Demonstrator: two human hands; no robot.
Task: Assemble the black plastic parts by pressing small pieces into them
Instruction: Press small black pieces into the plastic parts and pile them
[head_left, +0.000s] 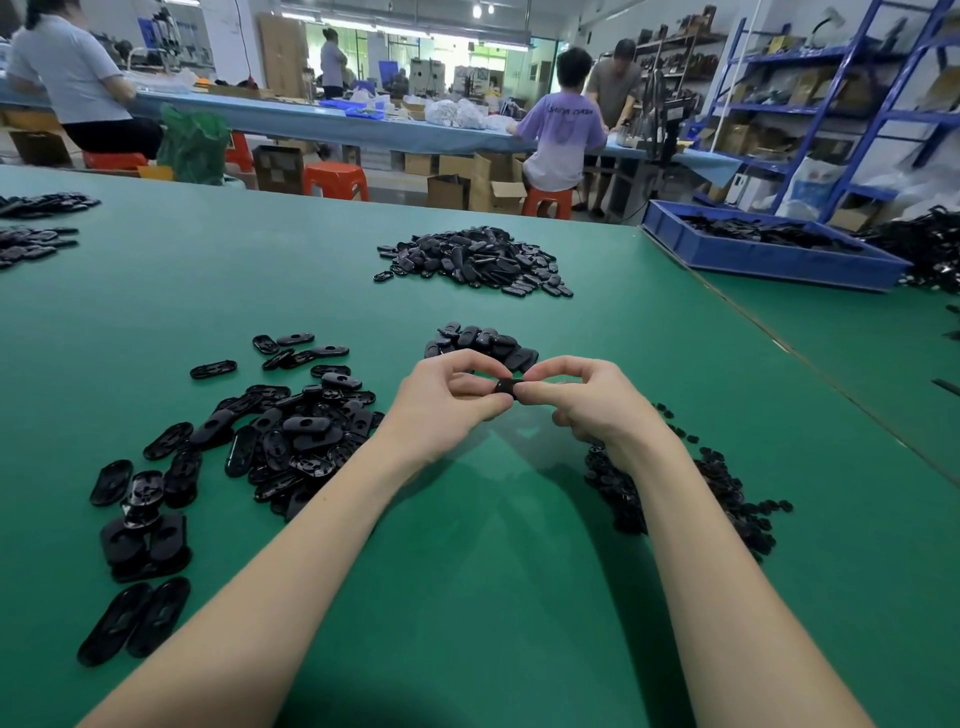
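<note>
The left hand (451, 400) and the right hand (587, 397) meet above the green table (467, 571), both pinching one black plastic part (506, 387) between thumbs and fingertips; most of the part is hidden by the fingers. This looks like the pressing step: a small piece is probably being seated into the part, though the piece itself cannot be made out. The next move likely calls for a firm, square squeeze, then setting the part aside. Just beyond the hands lies a small heap of parts (480, 340). Left of the left hand sprawls a pile of oval shells (291, 436); under the right forearm lies a pile of small pieces (727, 493). Farther off sits a larger heap (472, 260).
</note>
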